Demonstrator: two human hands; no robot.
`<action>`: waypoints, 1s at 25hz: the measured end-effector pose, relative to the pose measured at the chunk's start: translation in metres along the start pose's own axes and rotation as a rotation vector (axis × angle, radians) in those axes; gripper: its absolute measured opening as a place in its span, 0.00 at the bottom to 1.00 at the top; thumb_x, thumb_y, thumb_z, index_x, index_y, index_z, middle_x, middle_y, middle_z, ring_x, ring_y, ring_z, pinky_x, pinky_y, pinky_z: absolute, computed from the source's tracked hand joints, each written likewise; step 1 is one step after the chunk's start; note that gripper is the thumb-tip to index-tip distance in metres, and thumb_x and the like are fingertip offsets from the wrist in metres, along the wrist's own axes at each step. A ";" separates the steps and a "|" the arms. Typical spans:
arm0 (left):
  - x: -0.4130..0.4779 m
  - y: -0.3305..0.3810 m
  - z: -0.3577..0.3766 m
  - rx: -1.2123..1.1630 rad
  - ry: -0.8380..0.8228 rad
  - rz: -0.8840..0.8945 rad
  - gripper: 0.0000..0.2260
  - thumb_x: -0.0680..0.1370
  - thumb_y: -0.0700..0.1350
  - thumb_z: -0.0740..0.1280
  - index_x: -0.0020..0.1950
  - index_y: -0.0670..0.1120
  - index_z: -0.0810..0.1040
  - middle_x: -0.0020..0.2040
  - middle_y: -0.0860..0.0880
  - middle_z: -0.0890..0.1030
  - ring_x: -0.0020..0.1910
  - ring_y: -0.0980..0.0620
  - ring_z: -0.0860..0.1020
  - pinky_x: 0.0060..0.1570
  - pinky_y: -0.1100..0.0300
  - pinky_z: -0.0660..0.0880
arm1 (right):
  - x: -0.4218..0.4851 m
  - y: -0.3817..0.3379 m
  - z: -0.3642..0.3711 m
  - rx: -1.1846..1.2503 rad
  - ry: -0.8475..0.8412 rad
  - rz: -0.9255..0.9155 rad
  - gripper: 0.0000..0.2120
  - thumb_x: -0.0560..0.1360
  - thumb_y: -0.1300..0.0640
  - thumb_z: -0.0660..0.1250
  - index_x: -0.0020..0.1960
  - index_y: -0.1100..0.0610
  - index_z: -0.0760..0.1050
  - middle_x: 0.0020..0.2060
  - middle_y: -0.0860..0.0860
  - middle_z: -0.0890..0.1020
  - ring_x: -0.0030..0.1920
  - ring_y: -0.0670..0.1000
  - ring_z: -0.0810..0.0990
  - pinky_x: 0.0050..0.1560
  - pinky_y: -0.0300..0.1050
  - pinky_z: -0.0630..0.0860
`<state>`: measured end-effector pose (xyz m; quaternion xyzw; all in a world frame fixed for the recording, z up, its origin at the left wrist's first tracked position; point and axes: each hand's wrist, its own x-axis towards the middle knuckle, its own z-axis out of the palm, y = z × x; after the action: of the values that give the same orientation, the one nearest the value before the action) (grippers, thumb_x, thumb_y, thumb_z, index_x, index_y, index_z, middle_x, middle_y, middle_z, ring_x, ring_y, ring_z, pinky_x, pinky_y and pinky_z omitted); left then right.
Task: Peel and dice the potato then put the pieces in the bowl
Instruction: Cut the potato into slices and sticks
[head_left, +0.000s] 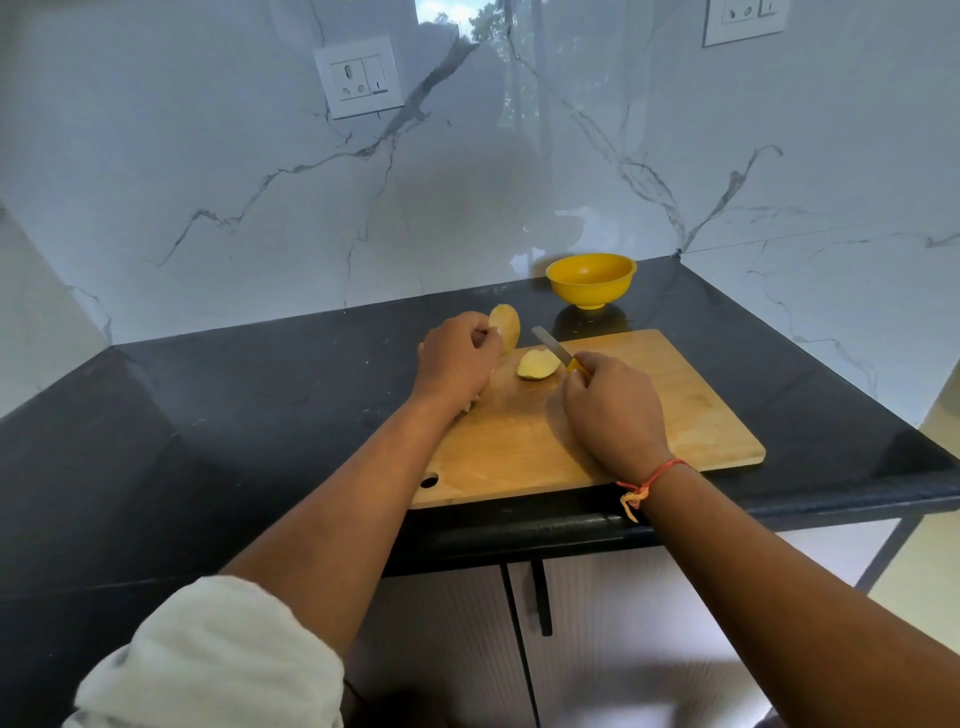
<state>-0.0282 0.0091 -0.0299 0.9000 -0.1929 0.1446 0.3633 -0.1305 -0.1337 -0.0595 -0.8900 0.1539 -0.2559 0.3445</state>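
Potato half (506, 328) clamped in left grip (457, 364) — knife (551, 346) held in right grip (615, 405) (other half (538, 365) on board (685, 415)).

Cutting board (649, 415): pale wood, matt, fine grain and faint marks are seen. Countertop (260, 415): black stone, polished; reflections are carried. Wall (208, 182): white marble-look slab w/ grey veins, high gloss. Bowl (591, 283): yellow, smooth, prob. plastic, slight sheen. Knife (549, 346): dull grey metal blade, yellow plastic-looking handle. Potato half (537, 365) on board: pale flesh, matt. Raised potato half (506, 327): yellowish, smooth, matt. Sleeve (208, 665): white cloth, creased. Wrist thread (654, 475): orange yarn. Socket plate (358, 78): white plastic, semi-gloss. Cabinet doors (441, 649): ribbed, satin.
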 end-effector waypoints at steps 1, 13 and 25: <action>-0.008 0.007 -0.006 -0.072 0.004 -0.059 0.06 0.80 0.48 0.64 0.50 0.50 0.81 0.41 0.55 0.81 0.42 0.54 0.79 0.43 0.58 0.75 | 0.000 0.000 0.000 0.001 -0.002 -0.005 0.15 0.82 0.54 0.60 0.66 0.53 0.79 0.45 0.51 0.84 0.44 0.50 0.80 0.46 0.46 0.79; -0.063 -0.005 -0.026 0.118 -0.161 -0.166 0.11 0.77 0.56 0.71 0.57 0.55 0.78 0.45 0.56 0.81 0.44 0.57 0.77 0.42 0.61 0.73 | -0.013 -0.010 -0.005 -0.090 -0.062 -0.095 0.16 0.82 0.53 0.60 0.66 0.53 0.79 0.43 0.52 0.84 0.42 0.51 0.81 0.44 0.46 0.80; -0.060 -0.010 -0.033 0.206 -0.426 0.089 0.20 0.77 0.50 0.72 0.69 0.52 0.77 0.64 0.51 0.78 0.57 0.56 0.75 0.54 0.63 0.71 | -0.038 -0.019 -0.021 -0.195 -0.191 -0.121 0.15 0.81 0.55 0.62 0.66 0.53 0.78 0.47 0.52 0.84 0.46 0.51 0.81 0.51 0.47 0.81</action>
<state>-0.0807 0.0534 -0.0374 0.9330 -0.2889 -0.0138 0.2140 -0.1714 -0.1142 -0.0461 -0.9472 0.0906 -0.1742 0.2535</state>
